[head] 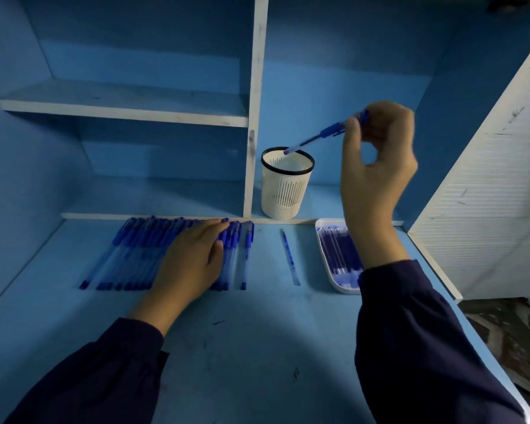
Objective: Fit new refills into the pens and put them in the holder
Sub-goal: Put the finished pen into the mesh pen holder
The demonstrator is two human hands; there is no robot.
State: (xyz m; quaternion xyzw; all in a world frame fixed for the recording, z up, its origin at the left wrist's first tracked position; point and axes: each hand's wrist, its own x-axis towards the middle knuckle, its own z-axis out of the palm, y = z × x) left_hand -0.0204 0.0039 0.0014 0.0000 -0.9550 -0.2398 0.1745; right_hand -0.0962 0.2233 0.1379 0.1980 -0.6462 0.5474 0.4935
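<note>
Head view, holder point(286, 191): white slotted cup, dark rim — below right grip point(377, 154).
Right grip: pinching blue pen point(315, 138).
Left grip point(190, 258): spread on pens point(126, 255).
Tray point(346, 289): refills point(337, 249).

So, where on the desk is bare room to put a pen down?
The wide front of the desk, nearer than the pen row, is bare. Narrow strips flank the lone refill, up to the tray. Crowded: the left back, where the left hand rests on the pen row.
</note>
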